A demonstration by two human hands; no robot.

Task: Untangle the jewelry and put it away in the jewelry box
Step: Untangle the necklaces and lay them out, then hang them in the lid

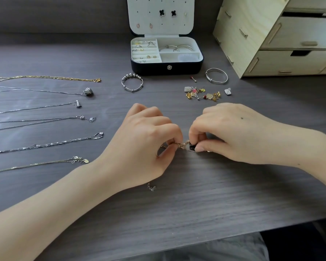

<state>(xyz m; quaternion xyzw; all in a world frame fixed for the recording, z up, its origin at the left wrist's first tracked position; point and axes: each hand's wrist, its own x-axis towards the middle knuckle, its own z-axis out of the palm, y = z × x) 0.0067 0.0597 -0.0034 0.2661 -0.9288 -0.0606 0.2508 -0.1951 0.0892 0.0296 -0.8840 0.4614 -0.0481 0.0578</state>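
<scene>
I see a rose-gold chain (184, 145) with dark pendant, bunched, pinched between my left hand (147, 140) and right hand (234, 134), six necklaces (88, 91) laid straight at left, navy jewelry box (166, 68) open behind, rings (151, 44) inside

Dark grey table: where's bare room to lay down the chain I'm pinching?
Widest bare patch: near table edge, below the left hand and right hand pinching the rose-gold chain. Another: right of the right hand, below the pale wooden drawer unit. Crowded: six laid-out necklaces at left; colourful earring heap and silver bangles before the black jewelry box.
</scene>
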